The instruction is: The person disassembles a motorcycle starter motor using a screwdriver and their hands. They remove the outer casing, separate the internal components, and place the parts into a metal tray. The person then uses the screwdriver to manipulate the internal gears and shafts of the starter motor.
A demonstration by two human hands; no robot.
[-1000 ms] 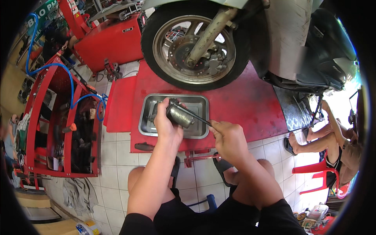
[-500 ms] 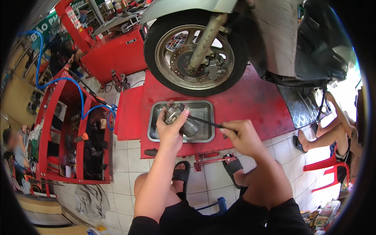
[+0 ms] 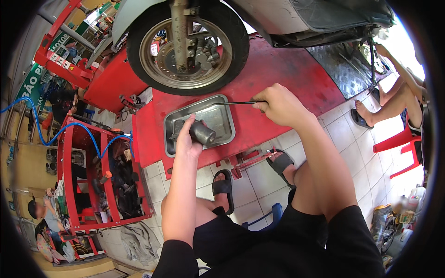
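My left hand (image 3: 187,139) is closed around a dark metal cylindrical part (image 3: 201,134), held over a rectangular steel tray (image 3: 226,118). My right hand (image 3: 278,104) grips a thin dark rod tool (image 3: 238,103), its far end over the tray's back part, apart from the cylinder. The tray sits on a red lift platform (image 3: 287,78), just in front of a scooter's front wheel (image 3: 146,60).
A red tool cart (image 3: 143,185) with a blue hose (image 3: 85,127) stands left, people (image 3: 48,213) behind it. Another person's bare leg (image 3: 389,109) and a red plastic chair (image 3: 391,146) are at right. A blue stool (image 3: 276,211) is below me.
The rod's tip has come away from the cylinder as my right hand moved up and back over the platform. The cylinder has turned in my left hand. The camera view has also shifted.
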